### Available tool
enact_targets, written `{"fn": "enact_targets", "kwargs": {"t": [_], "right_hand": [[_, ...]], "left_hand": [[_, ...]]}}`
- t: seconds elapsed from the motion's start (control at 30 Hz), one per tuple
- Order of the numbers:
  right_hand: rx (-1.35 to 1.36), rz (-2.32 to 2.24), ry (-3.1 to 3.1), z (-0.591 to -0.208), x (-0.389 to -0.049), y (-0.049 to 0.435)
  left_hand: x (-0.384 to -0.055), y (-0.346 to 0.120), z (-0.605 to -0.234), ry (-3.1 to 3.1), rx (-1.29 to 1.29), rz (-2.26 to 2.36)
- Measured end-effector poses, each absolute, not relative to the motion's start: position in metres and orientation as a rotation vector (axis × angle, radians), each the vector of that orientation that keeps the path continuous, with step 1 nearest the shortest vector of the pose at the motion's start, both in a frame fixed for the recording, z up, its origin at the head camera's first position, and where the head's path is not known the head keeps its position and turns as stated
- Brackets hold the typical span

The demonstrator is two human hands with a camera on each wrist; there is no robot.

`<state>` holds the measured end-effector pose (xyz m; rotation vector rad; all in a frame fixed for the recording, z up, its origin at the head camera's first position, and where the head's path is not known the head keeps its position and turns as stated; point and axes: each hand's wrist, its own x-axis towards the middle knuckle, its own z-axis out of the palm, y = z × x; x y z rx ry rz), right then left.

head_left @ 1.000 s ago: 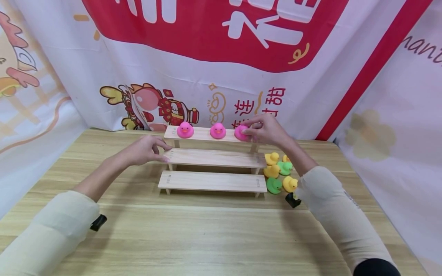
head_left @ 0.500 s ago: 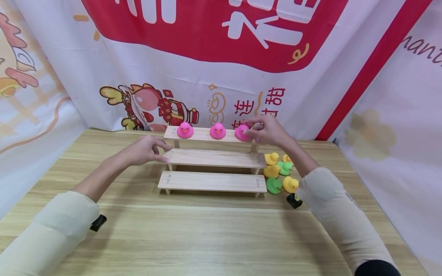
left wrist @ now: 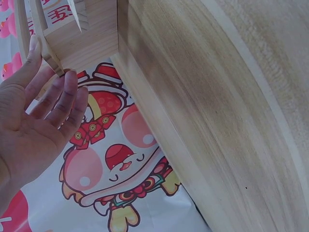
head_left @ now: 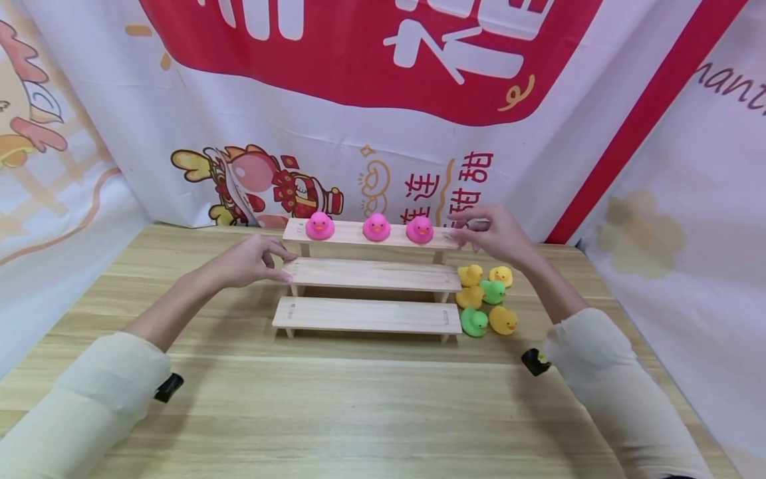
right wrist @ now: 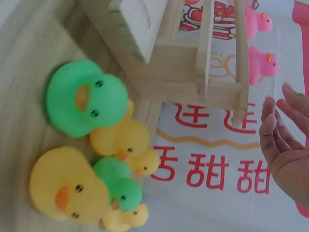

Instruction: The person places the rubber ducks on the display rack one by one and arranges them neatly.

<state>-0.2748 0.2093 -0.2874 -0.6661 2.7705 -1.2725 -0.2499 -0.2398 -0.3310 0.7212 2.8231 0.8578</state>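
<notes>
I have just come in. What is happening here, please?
A person's left hand grips the middle board of a wooden stand. Three pink ducks sit on the top board; the right hand is near that board's right end, holding nothing. Four yellow ducks and two green ducks are on the table to the right.

Light wood-grain surface (head_left: 359, 412), pale line (head_left: 359, 360) running across it in front of the shelf; toward the back stands a plain wooden three-tier shelf (head_left: 371, 274), stepped, boards on short supports. Three pink rubber ducks (head_left: 376, 227) sit upright in a spaced row on its top board (head_left: 347, 232), beaks to the front. Directly on the surface, just beside the shelf's right end, loose cluster of six more, upright and close together: four yellow rubber ducks (head_left: 503, 320), two green rubber ducks (head_left: 474, 322), most facing right.
</notes>
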Motion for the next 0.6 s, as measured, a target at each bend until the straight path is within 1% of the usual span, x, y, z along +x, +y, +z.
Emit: {"fn": "enact_targets", "kwargs": {"t": [0.33,0.6], "right_hand": [[-0.617,-1.277,2.769,-0.306,-0.262,0.24],[-0.6,-1.217,2.769,-0.322,-0.26,0.259]], "left_hand": [[-0.249,-0.24,-0.331,2.816,0.719,0.863],[-0.249,-0.24,-0.331,2.818,0.726,0.856]]}}
